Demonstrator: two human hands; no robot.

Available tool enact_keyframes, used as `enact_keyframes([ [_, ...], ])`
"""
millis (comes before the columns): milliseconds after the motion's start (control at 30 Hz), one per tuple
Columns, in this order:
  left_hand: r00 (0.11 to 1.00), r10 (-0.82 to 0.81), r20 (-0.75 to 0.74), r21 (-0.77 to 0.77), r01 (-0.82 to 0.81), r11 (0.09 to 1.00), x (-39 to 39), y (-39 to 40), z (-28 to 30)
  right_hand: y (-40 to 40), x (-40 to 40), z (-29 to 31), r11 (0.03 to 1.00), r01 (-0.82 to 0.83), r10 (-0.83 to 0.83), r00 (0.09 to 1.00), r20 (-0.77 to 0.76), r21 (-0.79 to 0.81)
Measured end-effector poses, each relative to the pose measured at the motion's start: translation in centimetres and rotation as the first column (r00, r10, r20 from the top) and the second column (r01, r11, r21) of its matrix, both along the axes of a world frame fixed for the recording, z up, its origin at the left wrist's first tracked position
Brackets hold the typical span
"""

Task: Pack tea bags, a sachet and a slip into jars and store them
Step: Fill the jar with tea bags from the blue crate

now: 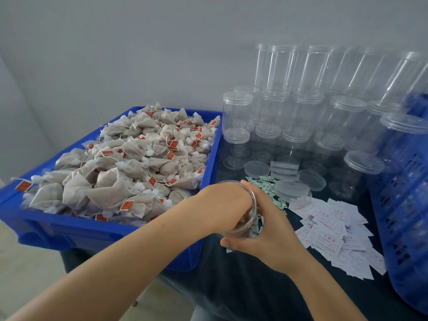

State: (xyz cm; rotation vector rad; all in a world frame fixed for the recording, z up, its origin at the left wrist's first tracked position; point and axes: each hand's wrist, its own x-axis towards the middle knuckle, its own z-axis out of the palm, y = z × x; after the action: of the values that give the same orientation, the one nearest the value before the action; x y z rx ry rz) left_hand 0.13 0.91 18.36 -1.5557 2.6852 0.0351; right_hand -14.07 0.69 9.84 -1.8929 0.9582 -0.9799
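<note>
Blue crate (69,230) heaped with tea bags (129,167) at left, left hand (222,202) reaching into the open jar (245,218), its fingers hidden inside, grip cannot be told, right hand (271,232) curled around the jar, sachets (268,188) and slips (335,232) on dark table, lidded empty jars (301,107) behind, blue basket (407,205) at right

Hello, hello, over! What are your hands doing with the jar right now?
Left hand reaching down inside the open jar. Right hand gripping the jar from outside. Tea bags heaped in the blue crate. Nothing blocking.
</note>
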Motion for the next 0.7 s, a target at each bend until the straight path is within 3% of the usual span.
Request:
enact_keyframes([
  [100, 0.998, 0.013, 0.062, 0.002, -0.013, 1.0, -0.1, 0.1, 0.0, 0.1, -0.1, 0.1, 1.0, -0.015, 0.015, 1.0, -0.009, -0.003],
  [200, 0.994, 0.03, 0.109, 0.144, -0.046, 0.988, -0.3, -0.2, 0.4, 0.0, -0.5, 0.0, 1.0, -0.029, 0.029, 1.0, -0.005, -0.006],
  [300, 0.998, 0.005, 0.057, 0.168, -0.014, 0.986, -0.2, -0.5, 0.9, 0.0, -0.7, -0.2, 0.999, -0.027, 0.026, 0.999, 0.023, 0.018],
  [433, 0.993, -0.002, 0.121, 0.24, -0.027, 0.97, -0.8, -0.5, 0.9, 0.1, -0.7, -0.3, 1.0, -0.03, 0.03, 0.999, 0.014, 0.005],
  [567, 0.96, 0.074, 0.271, 0.226, -0.139, 0.964, -1.5, -0.6, 0.3, 0.1, -0.6, -0.1, 0.999, -0.032, 0.032, 0.999, -0.001, -0.008],
  [600, 0.902, 0.061, 0.427, 0.177, -0.149, 0.973, -3.8, -0.4, -0.5, 0.2, -0.6, -0.1, 0.999, -0.033, 0.033, 0.999, 0.002, -0.005],
  [633, 0.727, 0.131, 0.674, 0.125, -0.287, 0.95, -4.7, -0.2, -1.1, 0.2, -0.7, -0.1, 0.999, -0.034, 0.034, 0.999, 0.003, -0.003],
  [667, 0.505, 0.236, 0.83, 0.107, -0.56, 0.821, -5.9, 0.8, -1.5, 0.2, -0.7, 0.0, 0.999, -0.033, 0.033, 0.999, 0.002, -0.002],
  [700, 0.373, 0.231, 0.899, 0.109, -0.701, 0.705, -6.7, 1.2, -1.9, 0.3, -0.7, 0.0, 0.999, -0.032, 0.032, 0.999, 0.001, -0.003],
])
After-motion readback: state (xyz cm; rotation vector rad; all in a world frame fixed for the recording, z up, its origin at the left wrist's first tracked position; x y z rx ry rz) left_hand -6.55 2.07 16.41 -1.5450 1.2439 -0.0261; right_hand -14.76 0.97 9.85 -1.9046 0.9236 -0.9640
